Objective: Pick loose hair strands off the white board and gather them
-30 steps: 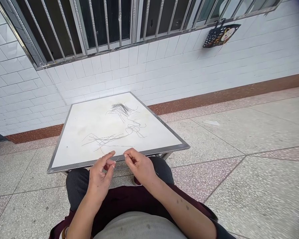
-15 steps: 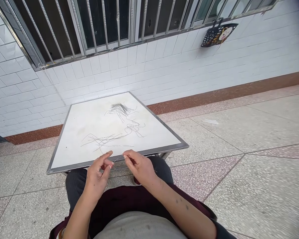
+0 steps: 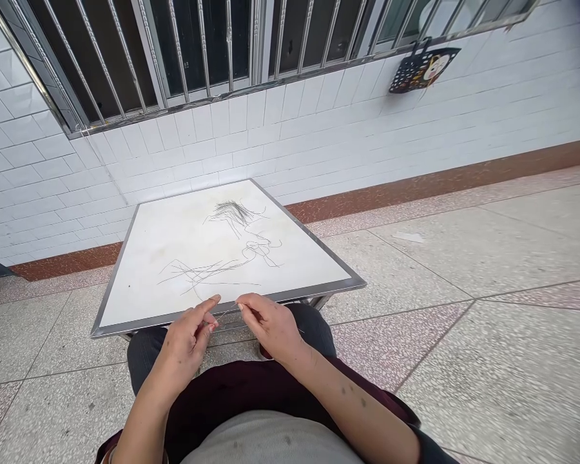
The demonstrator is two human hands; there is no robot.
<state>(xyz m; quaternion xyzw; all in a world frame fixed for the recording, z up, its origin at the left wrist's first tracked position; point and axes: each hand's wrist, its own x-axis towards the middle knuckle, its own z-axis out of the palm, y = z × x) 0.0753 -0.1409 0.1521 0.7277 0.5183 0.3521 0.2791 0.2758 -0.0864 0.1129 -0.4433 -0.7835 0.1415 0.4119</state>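
My left hand (image 3: 189, 336) and my right hand (image 3: 267, 322) are held close together just below the near edge of a small white table (image 3: 140, 303). Each hand is closed in a pinch, and a thin dark strand (image 3: 226, 310) runs between their fingertips. On the tabletop lie loose dark strands (image 3: 207, 272) near the front and a denser tuft of dark strands (image 3: 231, 209) farther back. My knees in dark trousers sit under the table's near edge.
A white tiled wall (image 3: 319, 135) with a barred window (image 3: 183, 45) rises behind the table. A small black dotted bag (image 3: 423, 67) hangs from the sill at the right. Speckled floor tiles (image 3: 464, 309) surround the table.
My left hand has turned slightly and dropped a little, its index finger now stretched toward the right hand. The right hand and the strands on the table stay in place.
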